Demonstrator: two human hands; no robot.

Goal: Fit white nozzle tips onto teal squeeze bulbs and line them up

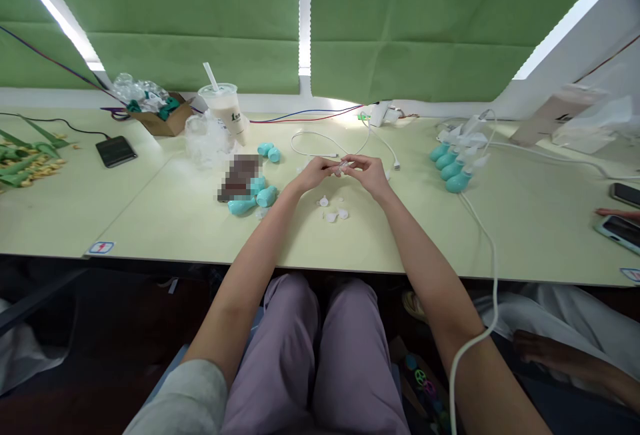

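Holding a small white piece (343, 166) between them, the left hand (314, 172) and the right hand (369, 174) meet above the pale green table (165, 222). The fingertips of both hands are pinched narrow around this piece; it is too small to tell its exact shape, and I cannot tell whether it is one part or two parts pressed together.

I take the held piece as the landmark. Just in front of it, nearer to the person, a few loose white pieces (333, 210) lie on the table, so by my judgement some parts are still waiting to be handled. To the left of it, a small group of teal bulbs (253, 198) lies beside a blurred dark object (240, 177), and two more teal bulbs (269, 151) lie a little behind those. These have no white tip that I can see. Well to the right of the held piece, a row of teal bulbs with white tips (451, 167) lies in order, and they look finished. So it seems that a part of the work is done and several bulbs on the left remain.

Behind the held piece a white cable (320, 142) makes a loop. Far to the left behind it stands a drink cup with a straw (226, 110), and a dark phone (115, 150) lies further left.
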